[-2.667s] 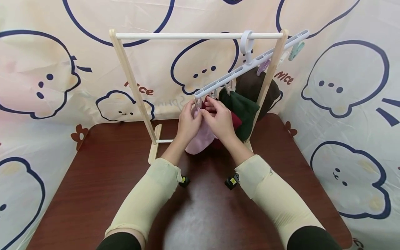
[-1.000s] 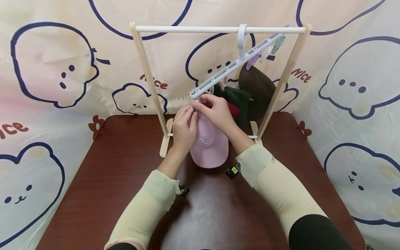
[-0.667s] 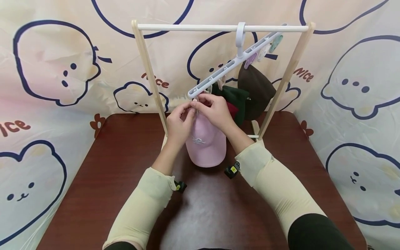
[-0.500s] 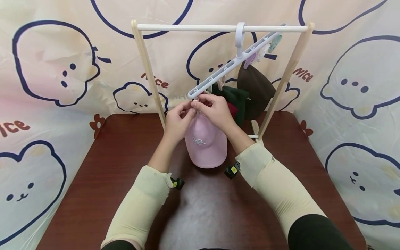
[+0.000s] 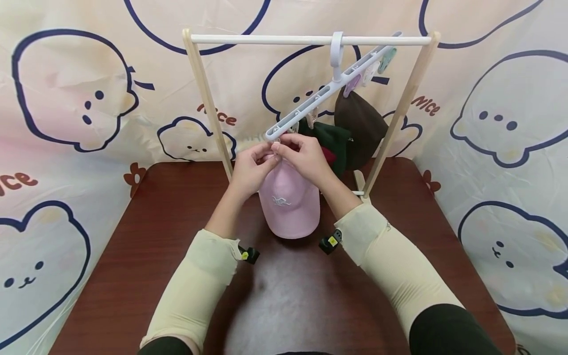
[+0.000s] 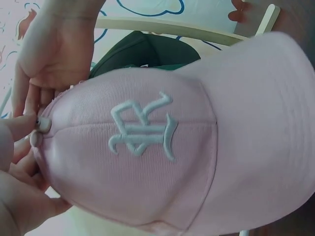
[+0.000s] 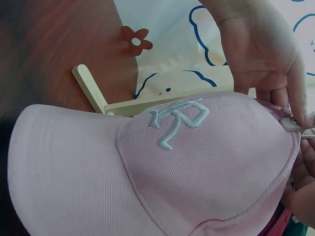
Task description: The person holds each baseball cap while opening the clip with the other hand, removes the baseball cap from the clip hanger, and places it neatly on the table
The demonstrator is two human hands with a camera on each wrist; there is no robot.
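Observation:
A pink baseball cap with a pale embroidered letter hangs brim-down below the low end of a tilted white clip hanger. My left hand holds the top of the crown, its thumb against the side in the left wrist view. With thumb and index finger, my right hand pinches a pale clothespin at the crown's upper edge. In the left wrist view the clothespin lies over the crown's edge, with a left-hand finger near it. Whether its jaws grip the fabric I cannot tell.
The hanger hooks over the white bar of a wooden rack. A dark green cap, a partly hidden red one and a brown one hang behind. Purple and green clips hang farther right. Below is a brown table.
The pink cap, bunched between the hands at first, now hangs with its front and brim showing. My left hand has shifted slightly left and up; the right stays at the clothespin.

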